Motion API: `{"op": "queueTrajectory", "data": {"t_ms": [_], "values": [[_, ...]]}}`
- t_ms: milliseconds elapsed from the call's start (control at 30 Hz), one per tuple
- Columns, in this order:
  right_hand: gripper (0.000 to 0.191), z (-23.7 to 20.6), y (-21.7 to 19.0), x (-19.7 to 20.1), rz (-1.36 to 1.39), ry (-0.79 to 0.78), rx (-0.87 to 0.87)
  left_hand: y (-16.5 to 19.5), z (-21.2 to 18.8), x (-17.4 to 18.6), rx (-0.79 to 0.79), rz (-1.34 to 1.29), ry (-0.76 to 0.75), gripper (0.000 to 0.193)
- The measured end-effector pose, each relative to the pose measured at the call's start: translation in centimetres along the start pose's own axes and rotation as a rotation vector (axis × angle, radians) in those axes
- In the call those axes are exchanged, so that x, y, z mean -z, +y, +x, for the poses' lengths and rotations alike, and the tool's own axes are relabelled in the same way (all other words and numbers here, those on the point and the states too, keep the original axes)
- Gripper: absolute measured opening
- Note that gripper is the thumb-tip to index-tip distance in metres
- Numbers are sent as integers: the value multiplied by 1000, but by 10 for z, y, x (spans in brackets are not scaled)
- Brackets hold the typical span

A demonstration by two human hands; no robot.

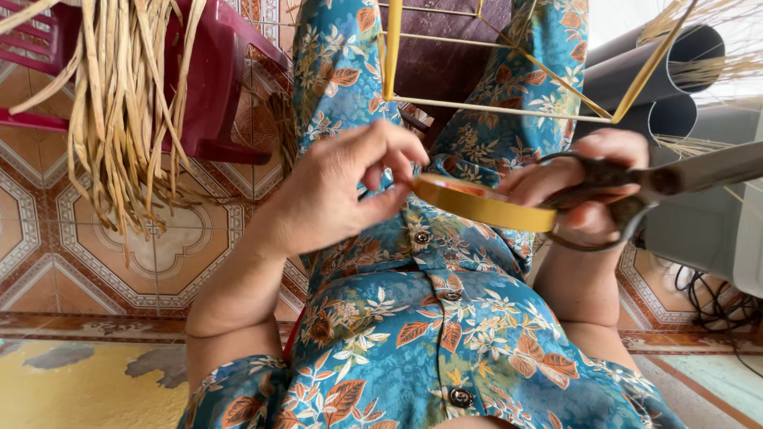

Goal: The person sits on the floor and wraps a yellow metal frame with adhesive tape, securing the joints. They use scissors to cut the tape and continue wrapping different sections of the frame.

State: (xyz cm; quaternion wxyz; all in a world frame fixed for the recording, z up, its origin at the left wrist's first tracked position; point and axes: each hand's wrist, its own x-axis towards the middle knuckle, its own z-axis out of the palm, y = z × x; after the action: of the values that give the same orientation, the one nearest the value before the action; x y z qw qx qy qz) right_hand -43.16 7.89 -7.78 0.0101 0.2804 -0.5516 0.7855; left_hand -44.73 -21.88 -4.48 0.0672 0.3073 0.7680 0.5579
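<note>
My left hand (342,191) pinches thumb and forefinger at the near edge of a yellow tape roll (477,204), held flat above my lap. My right hand (592,171) supports the roll's other side and has its fingers through the handles of dark metal scissors (636,181), whose blades point right, out of view. Beyond the hands, a yellow wire frame (509,107) rests across my knees, which are covered by blue floral clothing.
A bundle of dried straw strips (119,103) hangs over a red plastic chair (218,87) at the left. Grey pipes (675,71) lie at the upper right with loose straw over them. Black cables (707,294) trail on the patterned tile floor (159,254).
</note>
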Motion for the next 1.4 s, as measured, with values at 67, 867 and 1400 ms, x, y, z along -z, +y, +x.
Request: {"op": "queueTrajectory", "data": {"t_ms": [67, 867, 1400], "values": [[59, -9, 8, 1, -91, -51, -80, 2, 0, 9, 22, 88, 73, 34], [45, 20, -3, -27, -154, 205, -82, -47, 30, -1, -228, -125, 449, 24], [51, -33, -59, 93, -489, 147, -54, -56, 35, -25, -102, -525, 394, 24]]}}
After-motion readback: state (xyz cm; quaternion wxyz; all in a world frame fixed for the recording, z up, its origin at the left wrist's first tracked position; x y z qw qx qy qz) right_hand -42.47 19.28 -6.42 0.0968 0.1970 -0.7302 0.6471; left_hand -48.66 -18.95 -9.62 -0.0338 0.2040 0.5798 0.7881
